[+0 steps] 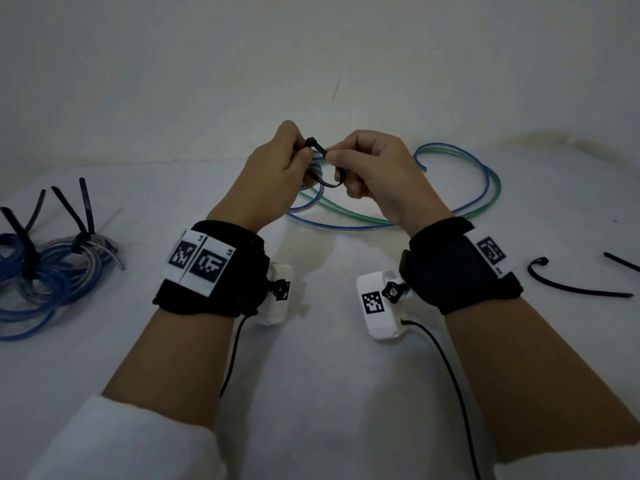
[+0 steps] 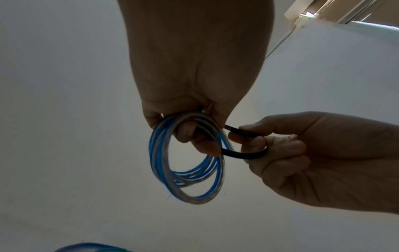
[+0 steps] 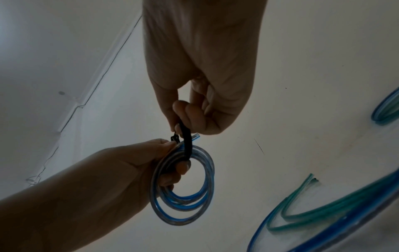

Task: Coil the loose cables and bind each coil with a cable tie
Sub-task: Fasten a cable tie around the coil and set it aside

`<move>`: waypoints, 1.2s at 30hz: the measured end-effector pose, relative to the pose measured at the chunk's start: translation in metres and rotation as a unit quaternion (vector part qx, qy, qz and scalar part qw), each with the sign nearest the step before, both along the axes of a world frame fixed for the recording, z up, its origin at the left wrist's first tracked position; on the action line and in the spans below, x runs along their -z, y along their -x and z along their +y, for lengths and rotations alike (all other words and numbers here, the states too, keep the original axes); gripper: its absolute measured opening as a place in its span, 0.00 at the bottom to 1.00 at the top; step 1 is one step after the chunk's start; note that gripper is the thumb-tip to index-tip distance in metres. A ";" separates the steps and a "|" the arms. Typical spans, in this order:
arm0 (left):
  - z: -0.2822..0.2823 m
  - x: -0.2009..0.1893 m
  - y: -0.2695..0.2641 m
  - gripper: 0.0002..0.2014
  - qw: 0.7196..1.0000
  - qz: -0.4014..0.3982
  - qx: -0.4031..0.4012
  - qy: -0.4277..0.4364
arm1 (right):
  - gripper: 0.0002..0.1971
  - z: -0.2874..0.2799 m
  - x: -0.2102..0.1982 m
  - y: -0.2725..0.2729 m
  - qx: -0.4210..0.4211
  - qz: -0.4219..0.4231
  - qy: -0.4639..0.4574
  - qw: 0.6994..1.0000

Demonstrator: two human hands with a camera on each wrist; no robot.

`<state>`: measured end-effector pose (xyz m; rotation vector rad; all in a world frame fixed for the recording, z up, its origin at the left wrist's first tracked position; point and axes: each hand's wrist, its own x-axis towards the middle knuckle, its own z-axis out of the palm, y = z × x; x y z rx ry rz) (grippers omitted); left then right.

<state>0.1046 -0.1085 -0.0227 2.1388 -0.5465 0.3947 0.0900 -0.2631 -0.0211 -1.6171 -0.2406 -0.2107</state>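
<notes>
The big white table [image 1: 329, 393] lies under both hands. Far out past the left hand [image 1: 266, 174] sits a pile of blue and clear cable coils [image 1: 45, 282], already bound with black cable ties whose tails stick up. Just beyond the right hand [image 1: 377, 178] a long loose blue and green cable [image 1: 481, 199] snakes over the table in wide bends. Out to the side of the right wrist lie two spare black cable ties [image 1: 575, 285] — one curved, one only partly in view at the edge.

Between the hands, held up off the table, is a small round coil of blue and clear cable [image 2: 190, 162]. The left hand grips it, with fingers hooked through the ring and the thumb pressing on top. A thin black cable tie [image 2: 244, 154] loops around one side of the coil. The right hand pinches the tie's strap between thumb and first finger — its other fingers are curled in. The tie's little square head [image 1: 311, 142] sits by the left thumb.
</notes>
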 end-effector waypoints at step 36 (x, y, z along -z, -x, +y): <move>-0.013 -0.009 0.018 0.06 0.983 -0.041 0.080 -0.158 | 0.09 -0.013 -0.008 -0.001 0.074 0.092 -0.032 0.992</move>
